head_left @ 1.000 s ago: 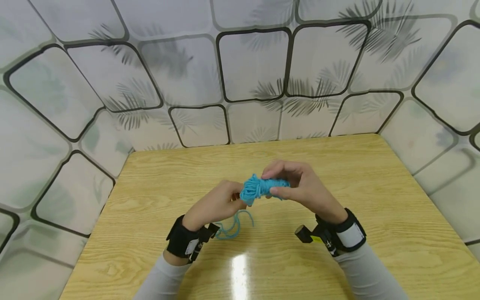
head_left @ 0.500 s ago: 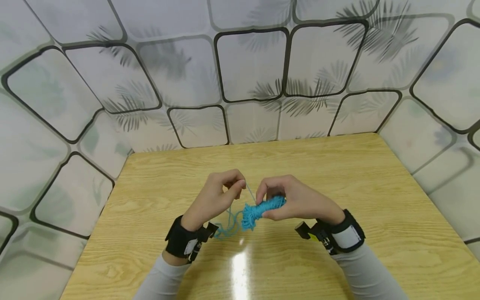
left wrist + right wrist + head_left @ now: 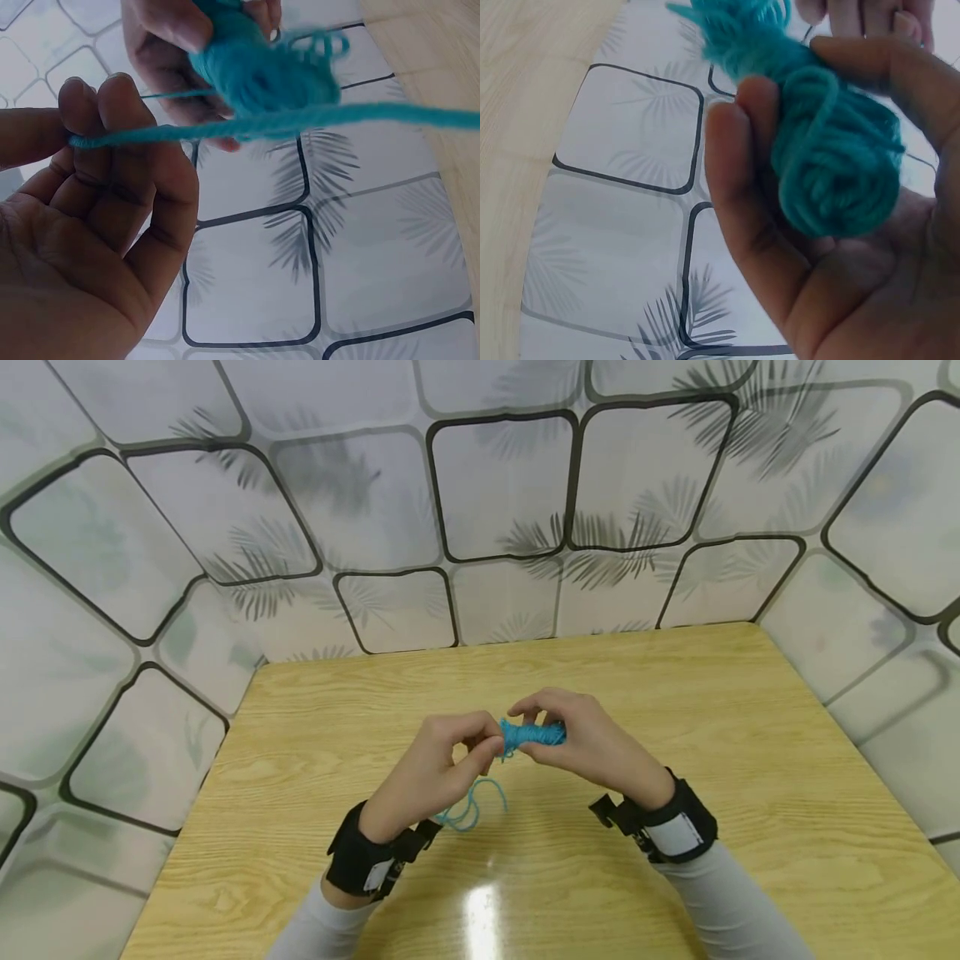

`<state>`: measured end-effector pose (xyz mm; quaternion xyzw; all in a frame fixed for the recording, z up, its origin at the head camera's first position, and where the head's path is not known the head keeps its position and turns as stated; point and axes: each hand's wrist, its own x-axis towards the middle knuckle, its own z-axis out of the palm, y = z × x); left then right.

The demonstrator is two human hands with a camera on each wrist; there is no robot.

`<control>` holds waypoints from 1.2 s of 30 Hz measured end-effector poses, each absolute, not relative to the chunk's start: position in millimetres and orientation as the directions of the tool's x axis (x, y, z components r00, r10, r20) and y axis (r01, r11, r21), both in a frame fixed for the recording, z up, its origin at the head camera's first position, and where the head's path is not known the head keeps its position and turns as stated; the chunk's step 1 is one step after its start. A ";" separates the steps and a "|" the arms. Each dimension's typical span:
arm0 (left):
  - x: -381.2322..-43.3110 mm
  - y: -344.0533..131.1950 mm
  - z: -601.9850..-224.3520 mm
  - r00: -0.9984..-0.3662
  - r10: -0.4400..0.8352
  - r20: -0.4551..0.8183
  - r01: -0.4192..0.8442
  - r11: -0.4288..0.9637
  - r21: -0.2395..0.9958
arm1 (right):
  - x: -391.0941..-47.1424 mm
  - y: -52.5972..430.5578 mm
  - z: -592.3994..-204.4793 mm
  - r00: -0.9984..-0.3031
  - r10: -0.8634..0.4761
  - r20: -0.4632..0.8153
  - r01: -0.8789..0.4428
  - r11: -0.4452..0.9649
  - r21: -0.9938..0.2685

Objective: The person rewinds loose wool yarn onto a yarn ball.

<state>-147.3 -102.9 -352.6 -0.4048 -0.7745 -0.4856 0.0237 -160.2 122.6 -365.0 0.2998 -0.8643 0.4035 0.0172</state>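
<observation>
A bundle of blue yarn (image 3: 542, 735) is held above the table by my right hand (image 3: 600, 739), its fingers and thumb curled round the wound middle. Loose loops stick out of the bundle's left end. In the right wrist view the bundle (image 3: 840, 165) shows a coiled end close to the palm. My left hand (image 3: 446, 760) pinches a strand of the yarn (image 3: 300, 118) between thumb and fingertips, just left of the bundle. The strand's loose tail (image 3: 472, 810) hangs or lies in curves below the left hand; which of the two I cannot tell.
The wooden table (image 3: 600, 893) spreads under both hands. Pale patterned panels (image 3: 502, 485) stand at the back and both sides. Each wrist wears a black strap with a small camera, such as the left strap (image 3: 356, 860).
My left hand rose with the strand drawn taut, then came down and right against the bundle's left end. The right hand dipped, then lifted again, levelling the bundle.
</observation>
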 end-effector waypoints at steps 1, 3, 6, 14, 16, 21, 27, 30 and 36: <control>-146.2 -102.6 -352.2 -0.665 0.610 0.431 0.655 0.197 0.730 | -160.8 122.7 -365.4 -0.826 -0.487 0.284 -0.529 0.495 -0.689; -144.1 -102.1 -351.2 -0.652 0.624 0.430 0.662 0.193 0.724 | -162.0 123.0 -366.0 -0.841 -0.449 0.302 -0.516 0.497 -0.697; -141.4 -101.8 -349.8 -0.631 0.655 0.415 0.669 0.189 0.719 | -164.1 123.2 -366.7 -0.864 -0.381 0.329 -0.492 0.502 -0.711; -139.2 -100.3 -347.8 -0.558 0.751 0.352 0.694 0.190 0.694 | -166.8 125.2 -364.7 -0.890 -0.237 0.389 -0.455 0.429 -0.780; -139.3 -99.4 -347.9 -0.559 0.767 0.314 0.689 0.220 0.690 | -166.6 126.7 -363.2 -0.895 -0.236 0.378 -0.441 0.354 -0.825; -141.1 -97.9 -350.1 -0.581 0.783 0.223 0.672 0.306 0.675 | -164.8 130.3 -358.1 -0.906 -0.271 0.324 -0.368 0.130 -0.921; -146.9 -97.4 -354.8 -0.572 0.800 0.183 0.671 0.327 0.665 | -160.1 133.1 -351.8 -0.891 -0.350 0.288 -0.296 -0.032 -0.955; -150.1 -97.7 -357.7 -0.572 0.801 0.177 0.670 0.332 0.664 | -157.2 134.0 -349.1 -0.881 -0.397 0.258 -0.244 -0.086 -0.966; -155.7 -100.4 -367.0 -0.645 0.751 0.138 0.619 0.409 0.670 | -154.3 134.8 -347.1 -0.839 -0.493 0.232 -0.203 -0.112 -0.973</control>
